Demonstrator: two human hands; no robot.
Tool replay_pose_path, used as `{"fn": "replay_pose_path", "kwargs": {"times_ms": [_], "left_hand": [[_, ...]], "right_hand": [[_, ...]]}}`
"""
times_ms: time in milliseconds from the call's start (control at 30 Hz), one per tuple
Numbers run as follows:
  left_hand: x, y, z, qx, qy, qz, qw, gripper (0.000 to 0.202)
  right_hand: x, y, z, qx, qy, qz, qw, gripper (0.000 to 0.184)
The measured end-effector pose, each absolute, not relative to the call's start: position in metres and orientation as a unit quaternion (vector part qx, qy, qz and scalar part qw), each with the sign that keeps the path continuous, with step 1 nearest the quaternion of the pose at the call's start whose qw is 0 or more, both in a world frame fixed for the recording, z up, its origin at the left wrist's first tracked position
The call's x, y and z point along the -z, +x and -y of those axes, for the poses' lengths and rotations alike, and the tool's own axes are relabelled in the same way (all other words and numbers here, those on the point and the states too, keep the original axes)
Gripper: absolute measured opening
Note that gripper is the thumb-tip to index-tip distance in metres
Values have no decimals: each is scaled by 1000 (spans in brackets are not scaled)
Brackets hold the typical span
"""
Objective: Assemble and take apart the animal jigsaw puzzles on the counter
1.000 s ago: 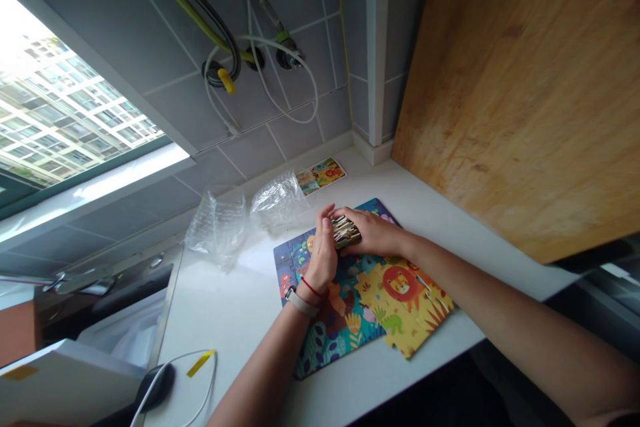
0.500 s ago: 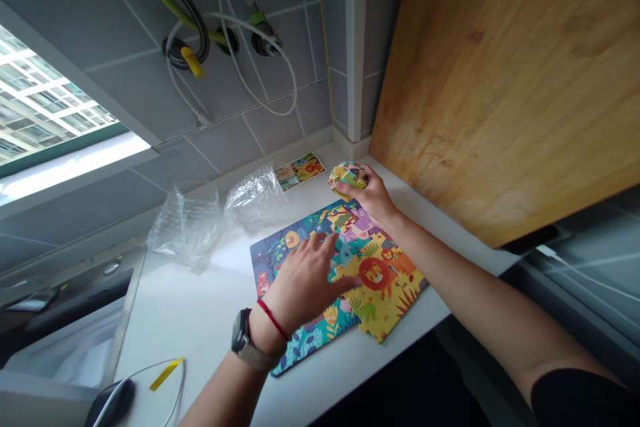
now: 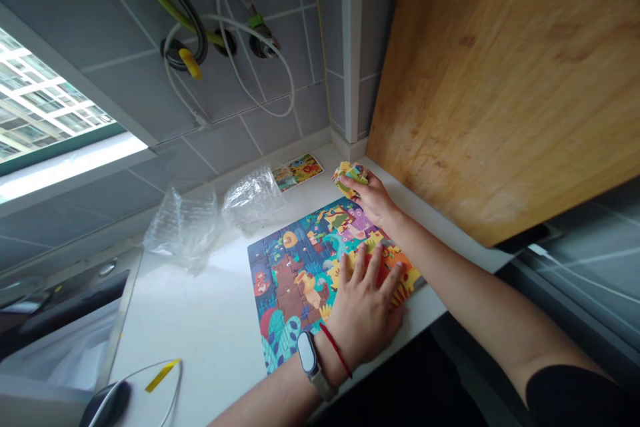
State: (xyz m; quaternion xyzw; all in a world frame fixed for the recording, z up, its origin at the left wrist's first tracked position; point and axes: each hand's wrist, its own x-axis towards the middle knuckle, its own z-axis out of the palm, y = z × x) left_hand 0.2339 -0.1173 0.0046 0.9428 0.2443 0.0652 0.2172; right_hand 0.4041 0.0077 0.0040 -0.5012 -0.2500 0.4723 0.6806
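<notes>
A colourful jigsaw puzzle with jungle animals (image 3: 295, 267) lies on the white counter (image 3: 200, 320). My left hand (image 3: 363, 310) rests flat on its near right part, fingers apart, covering the lion area. My right hand (image 3: 373, 199) is at the far edge of the puzzle, shut on a small stack of puzzle pieces (image 3: 350, 175), which is mostly yellow and partly hidden by my fingers. A small picture card of the puzzle scene (image 3: 297, 172) lies against the wall behind the puzzle.
Two crumpled clear plastic bags (image 3: 183, 230) (image 3: 253, 199) lie left of the puzzle. A wooden board (image 3: 500, 80) stands upright at the right. Grey tiles with hoses (image 3: 185, 27) rise behind the counter. A computer mouse (image 3: 107, 403) and a white cable with a yellow tag (image 3: 161, 375) are at the near left.
My left hand has moved from the stack, across the puzzle, and now presses down on its near right part. My right hand has lifted the stack toward the far edge.
</notes>
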Motion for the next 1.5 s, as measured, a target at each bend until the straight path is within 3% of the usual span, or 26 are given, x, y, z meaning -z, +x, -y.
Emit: {"fn": "replay_pose_path", "kwargs": {"times_ms": [200, 500, 800, 867, 1100, 1500], "left_hand": [[-11, 227, 95, -65, 935, -248, 246, 64], [-18, 201, 44, -25, 949, -236, 207, 57], [-26, 172, 15, -4, 947, -216, 236, 80], [-27, 171, 13, -24, 943, -247, 222, 81], [-17, 184, -2, -112, 913, -358, 158, 52], [24, 198, -31, -291, 825, -422, 235, 54]], "right_hand": [[-3, 407, -8, -489, -495, 248, 674, 56], [-2, 407, -9, -505, -491, 218, 676, 57], [-5, 399, -5, -524, -492, 251, 649, 54], [-7, 396, -3, -533, -480, 263, 645, 55], [-2, 388, -4, -532, -444, 275, 667, 56], [3, 387, -4, -524, -466, 293, 650, 57]]}}
